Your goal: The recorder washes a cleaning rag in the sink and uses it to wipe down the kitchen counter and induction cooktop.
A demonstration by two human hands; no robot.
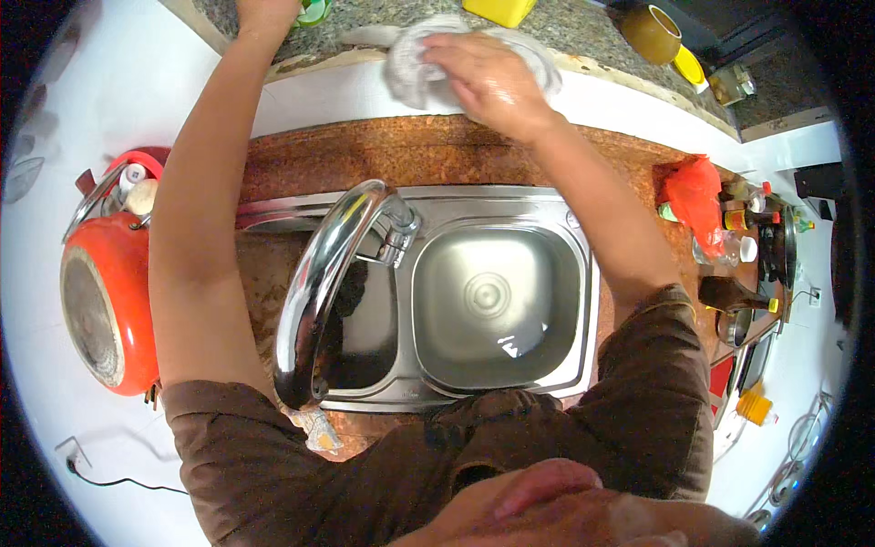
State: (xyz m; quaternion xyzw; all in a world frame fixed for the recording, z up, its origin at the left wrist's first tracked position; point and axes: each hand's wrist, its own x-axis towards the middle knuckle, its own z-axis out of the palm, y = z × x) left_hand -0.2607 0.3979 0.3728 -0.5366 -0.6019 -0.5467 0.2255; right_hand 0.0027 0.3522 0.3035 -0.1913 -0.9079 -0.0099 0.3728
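My right hand (495, 82) lies over a damp-looking white cloth (413, 58) and presses it on the edge of a speckled granite ledge (369, 14). Part of the cloth hangs down over the white front of the ledge. At the top left my left hand (268, 15) is cut off by the picture's rim. Beside its fingers is a green object (316, 12), only partly visible; whether the hand grips it is unclear. A yellow container (501, 9) stands on the ledge to the right, cropped at the top.
Below my arms lies a steel double sink (403, 328) with a curved chrome tap (304, 294). An orange pan (137, 301) leans at the left. Along the right stand a red plastic bag (694, 198) and several bottles (735, 294). A brown jar (646, 37) sits on the ledge.
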